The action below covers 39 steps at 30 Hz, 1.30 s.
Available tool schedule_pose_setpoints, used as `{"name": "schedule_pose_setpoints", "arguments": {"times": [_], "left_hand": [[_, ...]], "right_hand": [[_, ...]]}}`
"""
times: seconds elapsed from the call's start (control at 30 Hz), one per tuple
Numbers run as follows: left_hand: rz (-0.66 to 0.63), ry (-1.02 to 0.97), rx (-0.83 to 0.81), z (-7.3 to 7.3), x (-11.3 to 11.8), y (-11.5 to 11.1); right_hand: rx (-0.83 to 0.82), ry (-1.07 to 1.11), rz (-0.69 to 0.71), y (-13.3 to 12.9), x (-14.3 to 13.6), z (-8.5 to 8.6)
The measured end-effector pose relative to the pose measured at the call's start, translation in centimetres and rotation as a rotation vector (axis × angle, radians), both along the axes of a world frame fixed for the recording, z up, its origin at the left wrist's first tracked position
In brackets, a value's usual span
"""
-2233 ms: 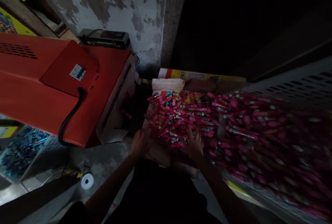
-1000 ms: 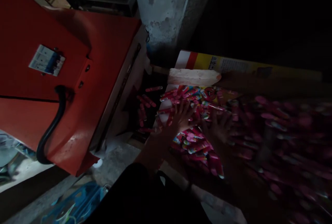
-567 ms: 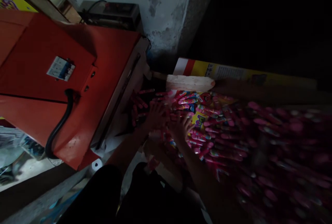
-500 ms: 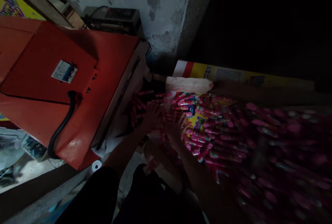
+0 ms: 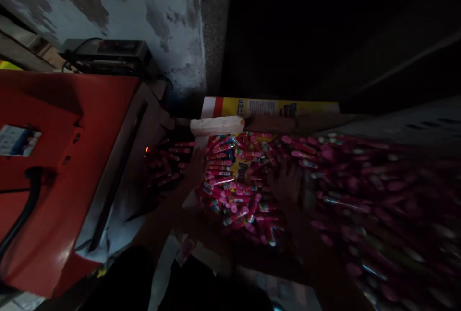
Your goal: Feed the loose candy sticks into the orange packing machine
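Many small pink tubes with printed wrappers and rounded pink ends lie over a yellow printed cardboard sheet. My left hand rests along the left side of these tubes, fingers stretched out, at the sheet's pale edge. To the right, my right hand lies on more tubes with its fingers extended; shadow blurs its outline. Neither hand shows a tube gripped in it. Some loose tubes lie in the dark gap left of my left hand, beside the machine.
A red machine with a black cable stands on the left. A wooden strip borders the tubes at the back. A large heap of tubes spreads right. A dark metal device sits by the peeling wall.
My hands were close together near the machine; now they are wide apart, the right one moved rightward over the tubes. The view has turned right, and more of the heap shows.
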<state>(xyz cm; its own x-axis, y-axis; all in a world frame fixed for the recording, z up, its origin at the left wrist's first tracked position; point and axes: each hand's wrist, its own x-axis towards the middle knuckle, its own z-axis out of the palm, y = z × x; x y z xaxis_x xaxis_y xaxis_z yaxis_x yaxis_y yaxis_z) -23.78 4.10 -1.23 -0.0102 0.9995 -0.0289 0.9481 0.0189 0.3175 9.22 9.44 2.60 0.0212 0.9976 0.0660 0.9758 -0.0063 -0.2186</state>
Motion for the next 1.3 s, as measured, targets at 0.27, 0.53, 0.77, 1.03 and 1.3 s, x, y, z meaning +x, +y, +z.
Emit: {"name": "schedule_pose_setpoints", "arguments": {"times": [0.27,0.53,0.77,1.03,1.3], "left_hand": [[0.131,0.138,-0.091,-0.1,-2.1,1.9],[0.233,0.114,0.015,1.6,-4.9,-3.0],[0.22,0.017,0.095,2.1,0.9,-5.6],[0.461,0.091,0.136,-0.5,-2.9,-1.7],[0.332,-0.058,0.037,0.1,-2.2,-4.1]], "right_hand": [[-0.139,-0.062,0.11,3.6,-5.1,-1.6],[-0.184,0.036,0.343,-0.4,-15.4,-3.5],[-0.156,0.248,0.633,-3.6,-19.1,-2.0],[-0.045,-0.058,0.144,-11.6,0.1,1.3],[-0.159,-0.008,0.043,-11.8,-5.9,-1.2]]}}
